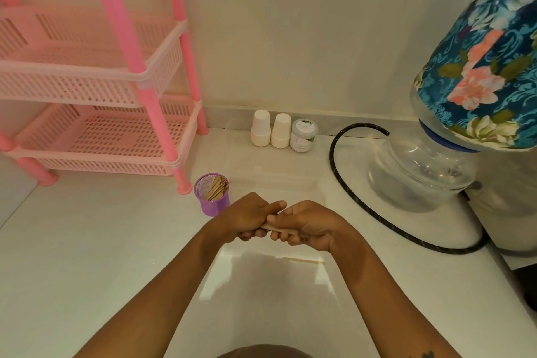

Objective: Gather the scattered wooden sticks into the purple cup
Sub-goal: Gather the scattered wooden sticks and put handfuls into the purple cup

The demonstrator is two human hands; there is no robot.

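Bundle of wooden sticks point(279, 229) gripped between left hand point(250, 219) and right hand point(309, 225), fingers curled round it. Single stick point(302, 260) left lying near, on white counter point(87, 256). Purple cup point(212, 194), stick-filled, placed just far-left of hands.

The single head-worn camera looked forward and steeply down from close above the glossy white countertop point(87, 241), facing the cream wall point(290, 23).
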